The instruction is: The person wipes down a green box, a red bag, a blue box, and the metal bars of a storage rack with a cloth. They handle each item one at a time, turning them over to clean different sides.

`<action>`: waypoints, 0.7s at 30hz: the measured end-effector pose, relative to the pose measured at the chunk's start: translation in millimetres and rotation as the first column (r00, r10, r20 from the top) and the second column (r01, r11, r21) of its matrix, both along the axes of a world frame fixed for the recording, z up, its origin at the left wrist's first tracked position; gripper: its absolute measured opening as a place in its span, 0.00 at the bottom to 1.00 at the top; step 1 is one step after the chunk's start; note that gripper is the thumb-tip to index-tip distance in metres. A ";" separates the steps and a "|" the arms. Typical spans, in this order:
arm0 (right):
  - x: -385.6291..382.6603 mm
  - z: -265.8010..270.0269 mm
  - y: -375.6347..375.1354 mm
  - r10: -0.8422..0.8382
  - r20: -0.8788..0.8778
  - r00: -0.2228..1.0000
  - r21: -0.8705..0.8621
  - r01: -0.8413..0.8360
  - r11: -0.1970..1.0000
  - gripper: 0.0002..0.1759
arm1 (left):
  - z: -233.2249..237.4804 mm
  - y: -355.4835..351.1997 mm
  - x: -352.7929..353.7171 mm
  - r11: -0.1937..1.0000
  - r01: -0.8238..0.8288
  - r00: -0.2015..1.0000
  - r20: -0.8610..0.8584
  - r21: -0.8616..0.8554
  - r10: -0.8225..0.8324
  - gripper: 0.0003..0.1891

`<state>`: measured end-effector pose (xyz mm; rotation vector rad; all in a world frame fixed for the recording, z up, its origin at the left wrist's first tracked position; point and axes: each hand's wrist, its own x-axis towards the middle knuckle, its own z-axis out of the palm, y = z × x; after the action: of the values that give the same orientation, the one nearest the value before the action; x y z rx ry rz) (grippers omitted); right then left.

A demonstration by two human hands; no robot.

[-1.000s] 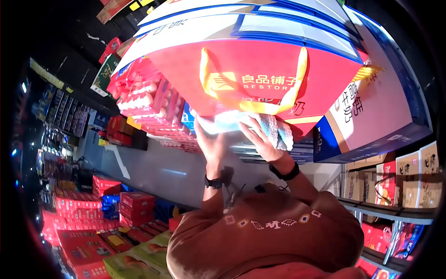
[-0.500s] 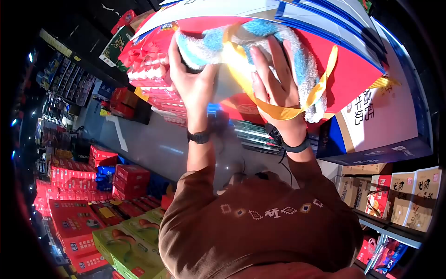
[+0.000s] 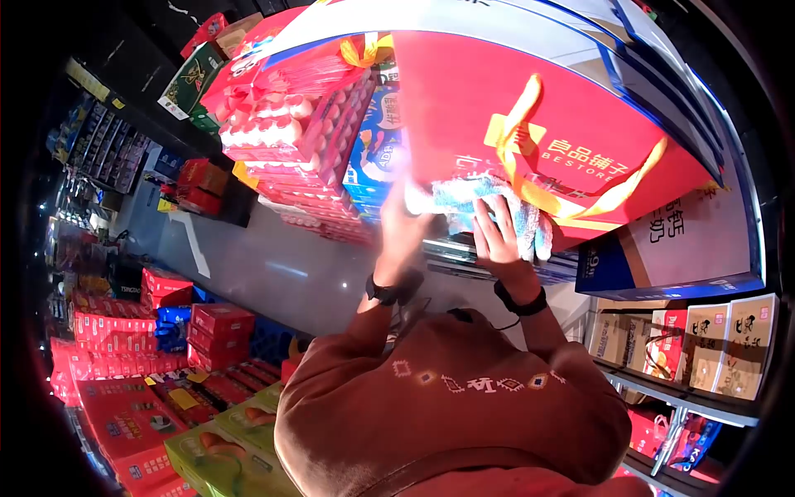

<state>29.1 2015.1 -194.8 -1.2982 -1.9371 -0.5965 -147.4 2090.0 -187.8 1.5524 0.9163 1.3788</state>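
A blue-and-white fluffy towel (image 3: 472, 195) lies bunched against the lower part of a large red gift box (image 3: 464, 99) with gold lettering. My left hand (image 3: 403, 230), blurred, is closed around the towel's left end at the box's lower left corner. On the towel's right half rests my right hand (image 3: 502, 240), its fingers stretched and apart, pressing it to the box. A loose yellow ribbon handle (image 3: 517, 157) hangs on the box just above that hand. Part of the towel droops past my right fingers.
Left of the red box stand stacked egg trays (image 3: 277, 137) in red wrapping and a blue drink carton (image 3: 377, 153). A white-and-blue milk carton (image 3: 671, 253) is at right, above a shelf (image 3: 687, 389) of brown boxes. Green boxes (image 3: 224, 443) sit lower left, beside the grey floor (image 3: 290, 248).
Both hands and the towel have moved down the box toward its lower edge. The ribbon no longer lies across my right hand, and the box's gold lettering has come into view.
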 end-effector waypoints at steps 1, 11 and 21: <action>-1.9 -8.1 2.5 0.002 0.028 1.000 0.003 -0.002 1.000 0.18 | -1.5 1.7 -2.4 0.999 0.024 1.000 -0.006 -0.023 -0.024 0.36; -39.4 61.0 40.9 -0.006 -0.210 0.978 0.211 0.051 0.976 0.30 | 73.4 40.0 -16.6 0.934 0.133 0.991 -0.019 0.332 -0.134 0.40; -63.7 131.8 46.0 -0.219 -0.227 0.949 0.363 0.291 0.885 0.30 | 129.0 85.9 -17.5 0.746 0.330 0.918 -0.011 0.578 -0.397 0.44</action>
<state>-34.6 2061.0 -63.0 -1.3013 -1.4141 -0.9152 -165.0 2175.9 -58.8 1.9411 0.0843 1.4997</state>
